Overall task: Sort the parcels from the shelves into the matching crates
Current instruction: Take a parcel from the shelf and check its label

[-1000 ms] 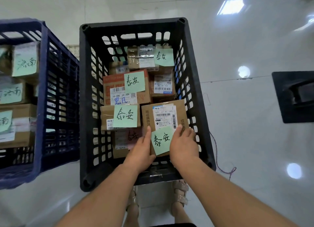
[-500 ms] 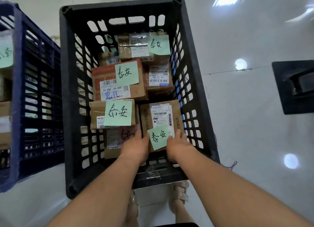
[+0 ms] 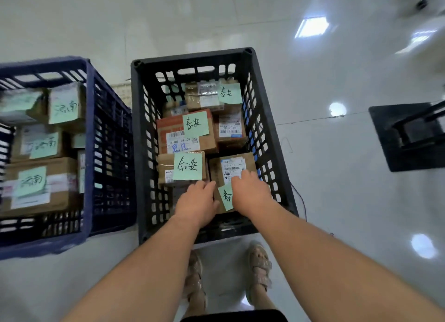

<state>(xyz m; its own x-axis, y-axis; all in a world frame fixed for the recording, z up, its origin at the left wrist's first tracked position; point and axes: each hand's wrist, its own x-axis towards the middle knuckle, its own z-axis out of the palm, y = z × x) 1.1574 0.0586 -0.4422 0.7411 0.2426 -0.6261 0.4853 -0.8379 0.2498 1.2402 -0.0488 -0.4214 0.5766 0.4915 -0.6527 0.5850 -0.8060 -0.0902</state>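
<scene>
Left hand [image 3: 196,202], right hand [image 3: 250,192] on parcel [image 3: 231,164]

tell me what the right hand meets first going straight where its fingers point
Likely the labelled box behind, past the far edge of the parcel under the right hand; their heights are unclear.

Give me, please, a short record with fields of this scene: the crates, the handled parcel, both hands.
Middle crate: black plastic crate, holds labelled cardboard parcels
Left crate: blue plastic crate, holds labelled parcels
Handled parcel: brown cardboard parcel, black crate's near right corner
Left hand: touches its left edge
Right hand: rests on top
</scene>
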